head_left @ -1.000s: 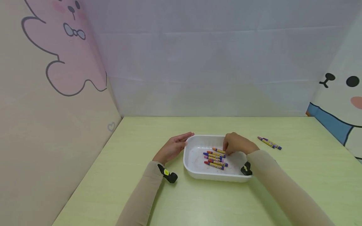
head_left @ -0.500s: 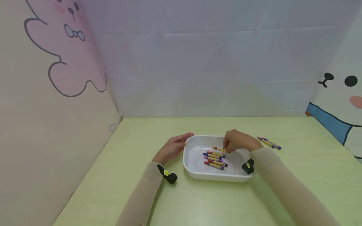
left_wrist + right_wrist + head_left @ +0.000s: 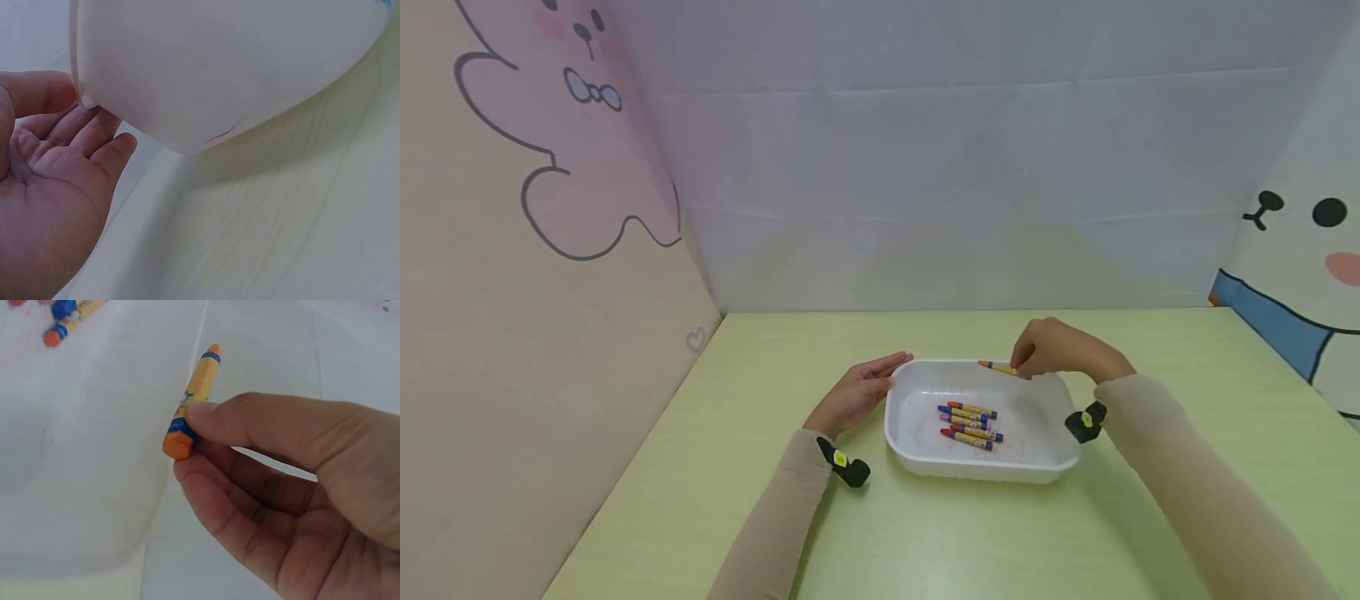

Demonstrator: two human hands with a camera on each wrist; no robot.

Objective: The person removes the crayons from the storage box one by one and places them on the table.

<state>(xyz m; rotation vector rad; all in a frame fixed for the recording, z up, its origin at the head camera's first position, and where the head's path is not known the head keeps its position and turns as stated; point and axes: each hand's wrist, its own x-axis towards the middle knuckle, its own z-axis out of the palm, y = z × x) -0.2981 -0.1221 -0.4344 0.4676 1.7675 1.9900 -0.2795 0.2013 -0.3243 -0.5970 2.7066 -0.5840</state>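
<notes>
A white plastic tray stands on the table with several crayons in yellow wrappers lying together in its middle. My left hand is at the tray's far left corner. Its thumb touches the rim and its fingers lie fairly straight along the outside. Between thumb and fingertips, my right hand pinches an orange crayon near its flat end, the tip pointing left. In the head view this crayon overlaps the tray's far rim; in the right wrist view the crayon is seen clear of the others.
The pale green tabletop runs back to a light curtain. A side panel with a pink bear print stands left, another printed panel right. Each wrist wears a black camera.
My right hand has lifted the orange crayon from beside the others and carried it up, away and slightly right. It now hides the two loose crayons seen earlier on the table. My left hand has stayed put.
</notes>
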